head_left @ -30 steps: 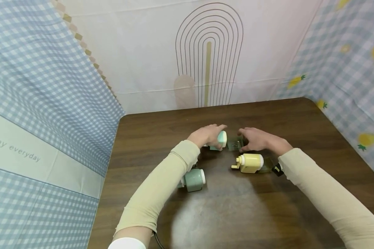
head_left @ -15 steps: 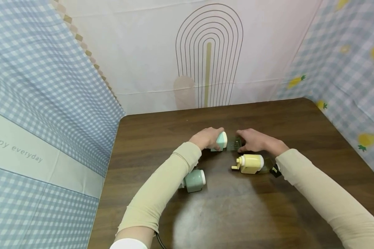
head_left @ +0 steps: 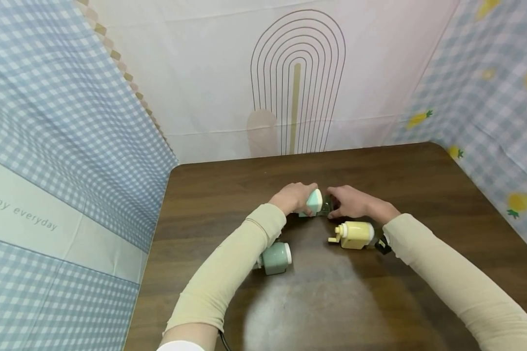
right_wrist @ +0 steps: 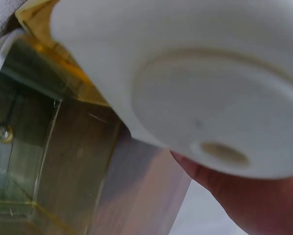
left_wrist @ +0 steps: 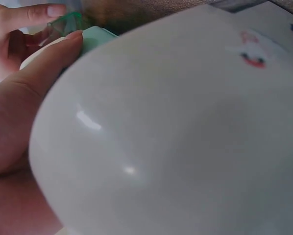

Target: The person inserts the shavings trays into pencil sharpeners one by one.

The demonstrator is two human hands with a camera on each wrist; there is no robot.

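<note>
My left hand (head_left: 293,197) grips a mint-green pencil sharpener (head_left: 313,201) with a cream end, lying on its side near the table's middle. Right beside that end, my right hand (head_left: 350,201) pinches a see-through drawer (head_left: 326,208) between thumb and fingers. The left wrist view shows the drawer's green-tinted edge (left_wrist: 65,22) close to the sharpener's mint body (left_wrist: 98,38). Below my right hand lies a yellow crank pencil sharpener (head_left: 357,235). A darker green pencil sharpener (head_left: 276,258) sits by my left forearm, partly hidden by the sleeve.
A rounded white surface (left_wrist: 151,127) fills most of the left wrist view. In the right wrist view, a white end (right_wrist: 195,98) stands beside a clear yellowish container (right_wrist: 73,156). A small black item (head_left: 383,244) lies at my right cuff. Curtains (head_left: 211,83) border the wooden table (head_left: 228,180).
My right hand has moved left and closed in on the drawer, bringing it up to the mint sharpener's end. My left hand has settled more tightly around the sharpener.
</note>
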